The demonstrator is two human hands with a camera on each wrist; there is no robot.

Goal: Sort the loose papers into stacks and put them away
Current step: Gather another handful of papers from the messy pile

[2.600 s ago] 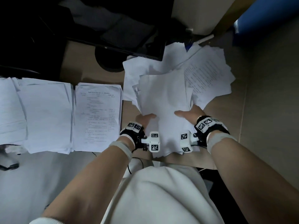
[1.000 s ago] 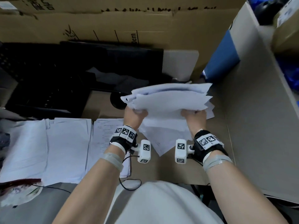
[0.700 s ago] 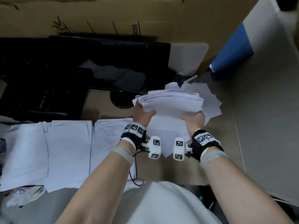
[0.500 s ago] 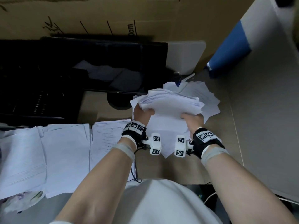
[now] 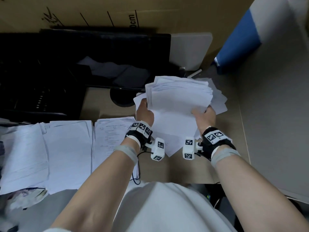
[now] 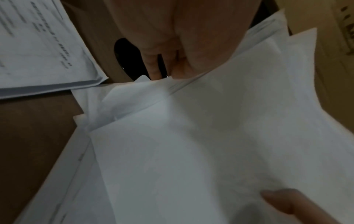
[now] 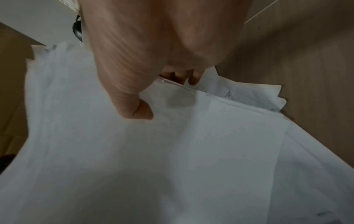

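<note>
- Lifted off the desk since the earlier head frames: loose papers (image 5: 178, 99), once spread flat, now gathered into a rough bundle and tipped up between both hands.
- Head view: left hand (image 5: 144, 113) grips the bundle's left edge, right hand (image 5: 204, 117) grips the right edge; long axis runs away from the body, uneven sheet corners poking out at the far right. Sorted stacks (image 5: 66, 151) lie flat on the desk (image 5: 182, 169) well to the left, nearer the left hand.
- Left wrist view: fingers (image 6: 153, 66) curled behind the bundle's edge, thumb on the front sheet.
- Right wrist view: thumb (image 7: 139, 110) pressed on the top sheet, fingers tucked under; printed sheets stick out beyond.
</note>
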